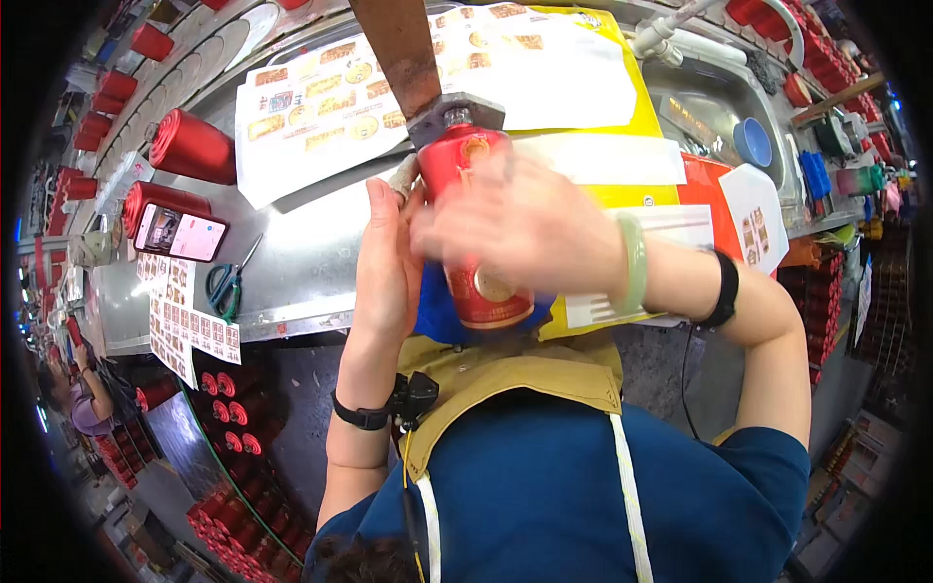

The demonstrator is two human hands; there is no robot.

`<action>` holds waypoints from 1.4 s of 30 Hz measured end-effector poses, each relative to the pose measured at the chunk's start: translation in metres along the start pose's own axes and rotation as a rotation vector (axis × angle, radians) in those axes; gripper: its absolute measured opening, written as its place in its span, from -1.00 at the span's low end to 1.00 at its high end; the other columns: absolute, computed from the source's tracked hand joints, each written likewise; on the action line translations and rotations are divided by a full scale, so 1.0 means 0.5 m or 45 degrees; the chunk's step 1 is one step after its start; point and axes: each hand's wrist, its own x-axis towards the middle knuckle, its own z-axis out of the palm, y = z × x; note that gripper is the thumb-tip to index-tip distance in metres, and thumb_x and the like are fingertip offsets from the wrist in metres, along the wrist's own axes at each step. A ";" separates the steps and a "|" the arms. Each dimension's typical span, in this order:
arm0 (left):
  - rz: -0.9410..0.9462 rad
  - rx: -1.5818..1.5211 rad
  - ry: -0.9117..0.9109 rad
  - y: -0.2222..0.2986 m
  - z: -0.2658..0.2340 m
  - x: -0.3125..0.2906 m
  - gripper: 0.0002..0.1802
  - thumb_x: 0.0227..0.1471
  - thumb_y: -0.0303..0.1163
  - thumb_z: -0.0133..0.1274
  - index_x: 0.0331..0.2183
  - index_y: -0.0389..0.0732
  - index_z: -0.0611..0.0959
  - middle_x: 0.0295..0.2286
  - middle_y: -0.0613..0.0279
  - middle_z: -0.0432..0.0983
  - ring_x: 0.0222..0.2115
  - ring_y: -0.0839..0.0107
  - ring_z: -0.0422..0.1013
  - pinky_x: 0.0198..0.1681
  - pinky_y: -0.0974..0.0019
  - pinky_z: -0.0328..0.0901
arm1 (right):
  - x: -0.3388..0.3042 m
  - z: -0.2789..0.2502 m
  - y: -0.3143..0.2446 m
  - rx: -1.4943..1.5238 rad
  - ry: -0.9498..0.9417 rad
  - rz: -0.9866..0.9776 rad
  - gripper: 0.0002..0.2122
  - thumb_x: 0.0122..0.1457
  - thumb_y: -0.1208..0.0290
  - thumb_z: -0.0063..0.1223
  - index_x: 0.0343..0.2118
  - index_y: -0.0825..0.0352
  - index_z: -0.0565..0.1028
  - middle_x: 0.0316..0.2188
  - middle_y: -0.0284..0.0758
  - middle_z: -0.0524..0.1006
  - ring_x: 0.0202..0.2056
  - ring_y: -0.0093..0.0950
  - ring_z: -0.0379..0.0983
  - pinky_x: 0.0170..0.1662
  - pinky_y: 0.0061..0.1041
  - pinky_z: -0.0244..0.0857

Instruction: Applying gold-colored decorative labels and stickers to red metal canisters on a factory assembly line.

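Observation:
A red bottle (491, 303) with gold printing lies in front of me, its neck end against a dark metal block (476, 109) on a rusty upright bar. Beneath its lower end shows a blue pad (434, 306). My left hand (391, 255) is at the bottle's left side, thumb stretched up and palm turned toward it; some fingers are partly hidden. A small greyish roll (404, 175) sits by its fingertips. Across the bottle's middle passes my right hand (525, 219), smeared by motion, so I cannot make out its fingers.
Printed label sheets (330, 102) cover the metal table behind. To the left are a red canister (192, 146), a phone (182, 231), scissors (229, 284) and label strips (199, 330). A sink (695, 87) with a blue bowl (752, 142) is at the right. Another person (87, 394) works far left.

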 end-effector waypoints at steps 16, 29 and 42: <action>0.016 0.244 -0.044 0.006 0.002 0.001 -0.16 0.41 0.20 -0.38 0.34 -0.33 0.21 0.23 -0.02 0.32 0.26 0.23 0.25 0.31 0.07 0.12 | -0.023 -0.030 0.135 -0.258 0.379 0.491 -0.79 0.13 0.59 0.20 -0.15 0.29 0.61 -0.31 -0.30 0.62 -0.29 -0.26 0.49 -0.20 -0.33 0.37; 0.960 1.867 -0.042 0.045 0.008 0.046 -0.27 -0.16 0.03 0.39 -0.04 -0.29 0.68 0.02 -0.17 0.41 -0.03 -0.08 0.38 -0.03 0.02 0.39 | -0.075 -0.050 0.035 0.080 0.661 0.896 -0.78 0.16 0.61 0.21 -0.13 0.32 0.59 -0.36 -0.24 0.59 -0.29 -0.29 0.53 -0.19 -0.42 0.39; 1.121 1.579 -0.106 0.025 -0.043 0.054 -0.51 -0.13 -0.31 0.44 -0.12 -0.29 0.74 0.03 -0.18 0.52 -0.01 -0.10 0.50 0.01 0.06 0.45 | -0.086 -0.042 0.023 0.237 0.671 1.041 -0.75 0.19 0.60 0.20 -0.06 0.34 0.59 -0.30 -0.21 0.63 -0.30 -0.39 0.59 -0.19 -0.49 0.44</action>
